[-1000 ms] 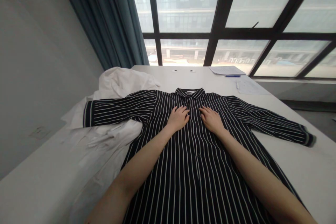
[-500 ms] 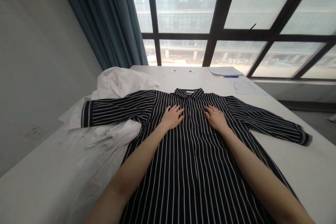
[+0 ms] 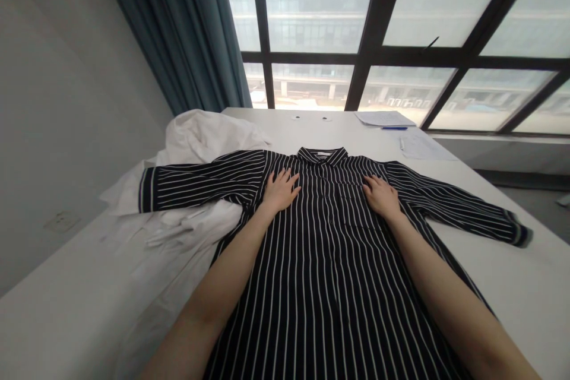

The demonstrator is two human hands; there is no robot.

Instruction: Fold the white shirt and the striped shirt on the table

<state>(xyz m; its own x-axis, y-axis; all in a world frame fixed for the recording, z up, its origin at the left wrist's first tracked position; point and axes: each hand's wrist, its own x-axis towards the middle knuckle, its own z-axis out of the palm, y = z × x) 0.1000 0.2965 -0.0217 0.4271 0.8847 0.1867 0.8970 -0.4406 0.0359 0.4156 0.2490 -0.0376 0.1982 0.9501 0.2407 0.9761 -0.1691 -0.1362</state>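
A black shirt with white stripes [image 3: 312, 261] lies spread front up, its collar [image 3: 323, 155] toward the window and both sleeves stretched out sideways. My left hand [image 3: 279, 191] rests flat on the left side of its chest, fingers spread. On the right side of the chest, beside the pocket, my right hand [image 3: 382, 195] lies with its fingers extended and close together. Neither hand grips the cloth. The left sleeve [image 3: 200, 184] overlaps a white crumpled fabric; the right sleeve [image 3: 463, 205] lies on the white table.
The white crumpled fabric [image 3: 209, 133] is heaped along the left of the white table [image 3: 525, 291]. Papers [image 3: 385, 119] and a blue pen [image 3: 394, 128] lie at the far right. A wall socket [image 3: 61, 221] is on the left; windows and a blue curtain [image 3: 191, 29] stand behind.
My hands have slid apart across the shirt's chest, the left one leftward and the right one rightward. More of the middle front and pocket shows between them.
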